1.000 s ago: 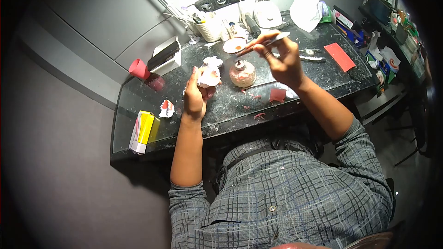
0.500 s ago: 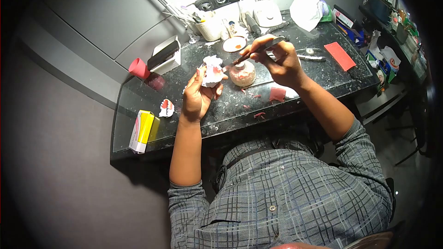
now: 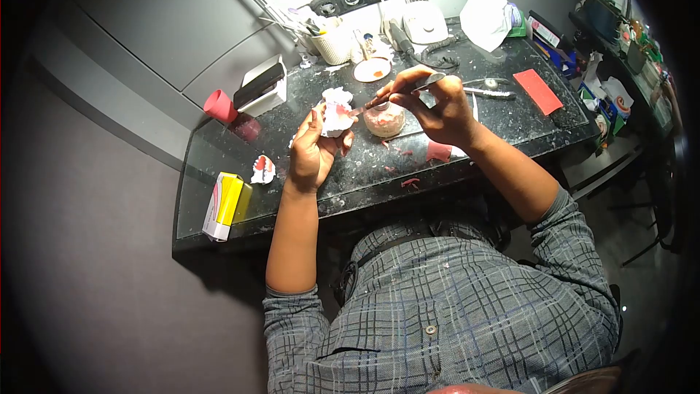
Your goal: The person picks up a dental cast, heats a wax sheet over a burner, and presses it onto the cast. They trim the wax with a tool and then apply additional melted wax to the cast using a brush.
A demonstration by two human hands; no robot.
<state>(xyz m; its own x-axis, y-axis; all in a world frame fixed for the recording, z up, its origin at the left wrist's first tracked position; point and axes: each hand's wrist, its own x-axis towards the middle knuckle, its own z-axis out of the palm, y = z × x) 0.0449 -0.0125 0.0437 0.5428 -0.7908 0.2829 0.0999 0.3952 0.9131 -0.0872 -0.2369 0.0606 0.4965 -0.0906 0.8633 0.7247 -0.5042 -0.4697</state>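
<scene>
My left hand (image 3: 313,152) is closed around a white plaster model (image 3: 337,111) with a pink-red patch on it. A slim dark-handled tool (image 3: 408,86) is pinched in my right hand (image 3: 439,108); its tip points left and meets or nearly meets the model's right side. Just below the tool stands a round glass jar (image 3: 385,121) with pinkish contents, its top partly hidden by the tool and fingers. Behind it lies a white round dish (image 3: 372,69) with a red spot.
On the dark desk (image 3: 292,190) are a second plaster model (image 3: 263,169), a yellow and white box (image 3: 224,206), a pink cup (image 3: 219,106), a white container (image 3: 264,87), a red sheet (image 3: 538,92) and pink scraps (image 3: 410,183). A white bag (image 3: 485,18) stands behind.
My right hand and the tool have shifted slightly down, and the tool lies at a flatter angle. The left hand holds the model in nearly the same place.
</scene>
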